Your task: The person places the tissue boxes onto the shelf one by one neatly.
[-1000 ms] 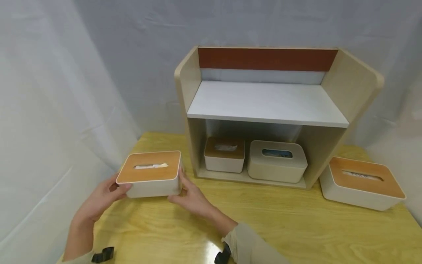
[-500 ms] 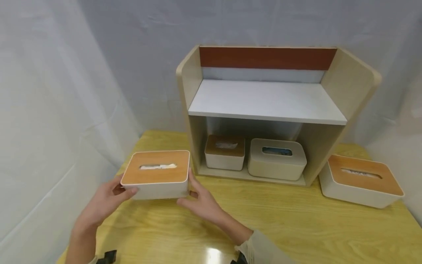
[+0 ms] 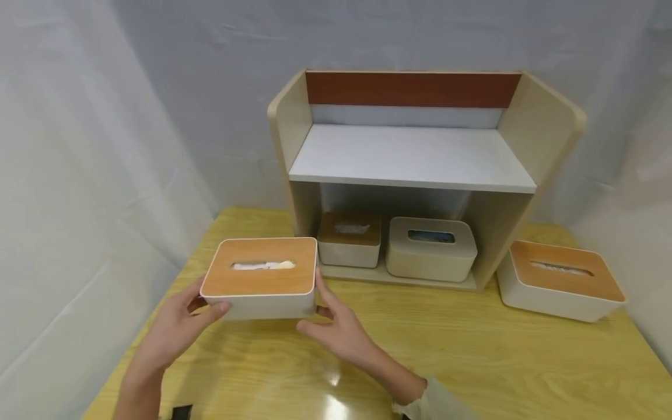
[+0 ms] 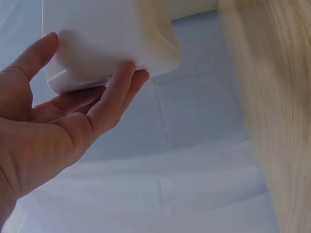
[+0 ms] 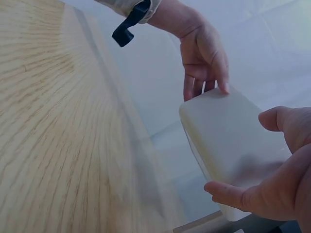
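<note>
Between both hands, above the table, is a white tissue box [image 3: 262, 265] with an orange-brown wood-look lid. White tissue shows in its slot. My left hand [image 3: 178, 326] grips the box's left end, thumb on the front wall and fingers beneath, as the left wrist view shows of that hand [image 4: 73, 111]. At the right end my right hand [image 3: 341, 326] holds it, with thumb low by the front corner. In the right wrist view the box's white wall [image 5: 228, 131] lies between the left hand [image 5: 206, 58] above and the right hand [image 5: 277, 179] below.
A two-level shelf unit [image 3: 412, 154] stands at the back of the wooden table [image 3: 420, 338]. In its lower level sit a brown-lidded tissue box [image 3: 349, 254] and an all-beige one [image 3: 430, 262]. Another orange-lidded tissue box [image 3: 556, 294] is right of the shelf. White sheeting [image 3: 89, 175] hangs behind.
Both hands have carried the orange-lidded tissue box to the right and nearer the camera. The shelf and the other boxes have shifted slightly left in view.
</note>
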Demonstrator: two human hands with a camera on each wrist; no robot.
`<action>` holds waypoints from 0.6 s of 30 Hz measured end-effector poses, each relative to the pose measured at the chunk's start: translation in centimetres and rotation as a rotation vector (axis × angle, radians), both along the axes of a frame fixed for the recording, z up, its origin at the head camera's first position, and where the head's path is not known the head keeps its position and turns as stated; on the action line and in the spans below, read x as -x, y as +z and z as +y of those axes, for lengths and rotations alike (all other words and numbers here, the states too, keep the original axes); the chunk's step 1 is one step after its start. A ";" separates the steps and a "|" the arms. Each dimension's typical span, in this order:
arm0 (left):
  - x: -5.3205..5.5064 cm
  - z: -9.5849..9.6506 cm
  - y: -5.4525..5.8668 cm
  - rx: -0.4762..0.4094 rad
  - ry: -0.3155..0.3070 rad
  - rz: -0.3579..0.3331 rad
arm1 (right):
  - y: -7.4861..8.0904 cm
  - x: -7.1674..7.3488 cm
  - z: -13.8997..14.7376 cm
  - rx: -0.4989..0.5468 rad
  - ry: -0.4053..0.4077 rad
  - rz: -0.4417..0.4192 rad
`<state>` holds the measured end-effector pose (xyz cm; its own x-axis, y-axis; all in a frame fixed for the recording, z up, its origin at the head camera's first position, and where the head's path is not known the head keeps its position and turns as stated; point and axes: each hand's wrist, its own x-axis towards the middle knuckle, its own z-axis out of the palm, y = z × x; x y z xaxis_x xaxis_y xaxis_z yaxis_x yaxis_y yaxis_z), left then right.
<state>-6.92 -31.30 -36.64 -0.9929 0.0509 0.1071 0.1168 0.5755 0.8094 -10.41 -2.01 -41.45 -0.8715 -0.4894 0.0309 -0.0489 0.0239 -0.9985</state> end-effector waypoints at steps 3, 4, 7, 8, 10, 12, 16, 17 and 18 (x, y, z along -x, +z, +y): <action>-0.1 0.8 0.0 -0.030 -0.013 0.011 | 0.5 -0.4 0.6 0.035 -0.013 -0.025; -0.1 1.0 0.1 -0.047 -0.023 0.018 | 0.6 -0.5 0.8 0.048 -0.019 -0.030; 0.1 1.7 0.1 -0.110 -0.067 0.048 | 1.0 -0.8 1.4 0.076 -0.040 -0.047; 0.2 1.9 0.0 -0.133 -0.083 0.058 | 1.1 -0.9 1.6 0.079 -0.045 -0.046; 0.3 2.2 0.0 -0.168 -0.107 0.066 | 1.4 -1.1 2.1 0.076 -0.053 -0.041; 0.5 2.6 -0.1 -0.194 -0.123 0.071 | 1.5 -1.2 2.5 0.075 -0.055 -0.027; 0.7 3.3 -0.4 -0.214 -0.137 0.068 | 1.7 -1.4 3.3 0.056 -0.072 -0.005; 0.7 3.5 -0.5 -0.216 -0.139 0.071 | 1.7 -1.5 3.5 0.050 -0.076 -0.005; 0.7 3.7 -0.6 -0.220 -0.141 0.073 | 1.7 -1.5 3.7 0.045 -0.080 -0.005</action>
